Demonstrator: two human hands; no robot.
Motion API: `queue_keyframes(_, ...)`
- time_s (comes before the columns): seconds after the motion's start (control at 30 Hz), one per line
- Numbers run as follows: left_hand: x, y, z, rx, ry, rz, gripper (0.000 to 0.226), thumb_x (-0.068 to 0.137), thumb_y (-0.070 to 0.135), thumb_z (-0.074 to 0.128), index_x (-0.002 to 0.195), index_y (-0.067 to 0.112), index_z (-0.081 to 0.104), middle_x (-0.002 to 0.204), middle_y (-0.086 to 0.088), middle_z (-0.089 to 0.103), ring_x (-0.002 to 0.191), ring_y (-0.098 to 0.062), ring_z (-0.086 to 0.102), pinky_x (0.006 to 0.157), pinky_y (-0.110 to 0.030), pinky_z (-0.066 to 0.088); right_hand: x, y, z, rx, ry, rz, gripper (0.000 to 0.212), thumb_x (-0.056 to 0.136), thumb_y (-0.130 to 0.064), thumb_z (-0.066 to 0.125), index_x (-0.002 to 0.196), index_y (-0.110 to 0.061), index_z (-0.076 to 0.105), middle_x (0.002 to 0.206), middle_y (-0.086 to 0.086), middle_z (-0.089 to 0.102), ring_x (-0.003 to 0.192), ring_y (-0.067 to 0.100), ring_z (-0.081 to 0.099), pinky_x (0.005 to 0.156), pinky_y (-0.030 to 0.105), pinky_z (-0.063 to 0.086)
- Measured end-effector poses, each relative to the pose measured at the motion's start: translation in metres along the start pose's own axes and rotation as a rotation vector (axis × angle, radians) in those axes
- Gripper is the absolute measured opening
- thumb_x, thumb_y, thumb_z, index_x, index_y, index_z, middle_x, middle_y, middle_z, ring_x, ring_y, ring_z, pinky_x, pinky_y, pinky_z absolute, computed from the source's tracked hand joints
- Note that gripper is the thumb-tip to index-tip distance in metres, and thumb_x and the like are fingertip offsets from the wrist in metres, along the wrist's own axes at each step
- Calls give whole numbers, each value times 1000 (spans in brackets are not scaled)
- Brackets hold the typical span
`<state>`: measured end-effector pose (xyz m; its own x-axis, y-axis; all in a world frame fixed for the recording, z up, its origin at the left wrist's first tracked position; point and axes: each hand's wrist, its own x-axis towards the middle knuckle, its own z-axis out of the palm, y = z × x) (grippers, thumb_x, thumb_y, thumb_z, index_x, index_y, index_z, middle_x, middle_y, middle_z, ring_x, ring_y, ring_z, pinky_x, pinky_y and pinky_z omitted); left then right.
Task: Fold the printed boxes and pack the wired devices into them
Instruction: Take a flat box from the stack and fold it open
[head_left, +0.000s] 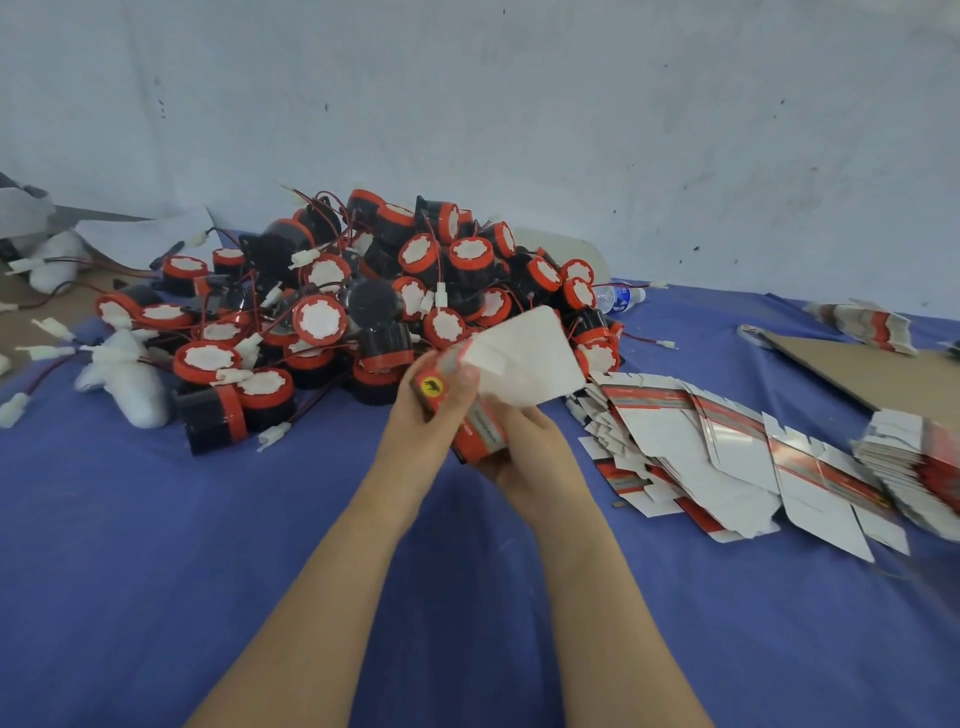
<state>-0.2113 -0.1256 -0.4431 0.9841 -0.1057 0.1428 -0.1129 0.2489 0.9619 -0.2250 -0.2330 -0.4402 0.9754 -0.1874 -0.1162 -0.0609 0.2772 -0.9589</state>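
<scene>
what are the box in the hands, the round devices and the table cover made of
Box: thin printed card, red print outside, plain white inside its open flap. Devices: likely moulded plastic, shiny black bodies, red rims. Table cover: blue cloth, probably, matt and wrinkled.

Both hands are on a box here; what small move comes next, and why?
Probably fold the raised white flap down to close that end: the left hand and right hand both grip the printed box, and its flap stands open.

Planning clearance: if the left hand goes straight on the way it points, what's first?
Likely the pile of wired devices just beyond the left hand and its printed box; depth unclear.
</scene>
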Motion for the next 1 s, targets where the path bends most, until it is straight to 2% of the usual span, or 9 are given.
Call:
queue_keyframes(0.13, 5, 2, -11, -155, 199, -26, 77, 56, 67, 65, 122, 28, 57, 115, 5, 68, 108, -15, 65, 96, -41, 52, 1, -4, 7, -18, -21, -40, 69, 69, -80, 50, 117, -32, 62, 123, -3, 64, 116, 15, 56, 107, 42, 41)
queue_keyframes(0.33, 2, 1, -9, 31, 143, 11, 59, 59, 68, 60, 111, 40, 55, 110, 15, 66, 100, -3, 64, 77, -20, 52, 7, -6, -11, 279, -112, 15, 37, 98, -39, 48, 120, -14, 62, 110, 8, 72, 103, 25, 68, 91, 40, 53)
queue_keyframes(0.4, 2, 2, -11, 45, 161, 29, 64, 61, 71, 54, 115, 38, 55, 108, 16, 65, 100, -2, 63, 75, -18, 51, 6, -3, -11, 141, -173, -37, 25, 99, -30, 50, 113, -17, 66, 110, 7, 72, 103, 23, 68, 90, 39, 55)
queue_keyframes(0.53, 1, 5, -8, -21, 69, -33, 68, 69, 74, 38, 118, 31, 60, 110, 8, 69, 99, -8, 67, 74, -22, 53, 9, 2, -8, -233, 98, -153, 30, 100, -22, 45, 95, 0, 63, 91, 24, 65, 80, 27, 62, 81, 53, 55)
queue_keyframes(0.63, 0, 10, -10, -256, -94, -115, 67, 74, 69, 41, 118, 24, 64, 113, -2, 71, 103, -15, 68, 77, -27, 56, 7, 0, -6, 102, -7, 70, 27, 100, -20, 49, 81, -6, 61, 56, 2, 53, 48, 11, 44, 44, 24, 43)
queue_keyframes(0.7, -1, 12, -12, -358, -120, -121, 67, 75, 68, 43, 118, 21, 65, 116, -8, 70, 107, -22, 66, 86, -35, 54, 3, 2, 1, 229, -133, 229, 25, 99, -26, 49, 83, -10, 60, 50, -3, 43, 40, 7, 33, 37, 18, 28)
queue_keyframes(0.8, -2, 8, -9, -320, -34, -39, 71, 76, 67, 42, 131, 24, 55, 126, -1, 65, 116, -17, 61, 93, -35, 51, 2, 5, 11, 248, -61, 295, 36, 93, -49, 53, 91, -13, 60, 57, -1, 59, 43, 9, 38, 36, 18, 32)
queue_keyframes(0.9, -5, 3, 1, 14, 123, 183, 68, 81, 62, 39, 144, 42, 26, 135, 25, 44, 119, 10, 49, 91, -14, 46, 3, 3, 10, 120, 52, 184, 50, 87, -66, 47, 97, -19, 60, 77, 2, 74, 62, 17, 69, 50, 26, 53)
queue_keyframes(1.0, -3, -8, -1, 356, 174, 344, 43, 93, 45, 46, 135, 37, 41, 144, 14, 31, 130, 0, 35, 105, -18, 38, 3, 3, 10, -158, 89, -64, 38, 93, -50, 52, 99, -15, 63, 91, -1, 71, 81, 12, 68, 65, 25, 55)
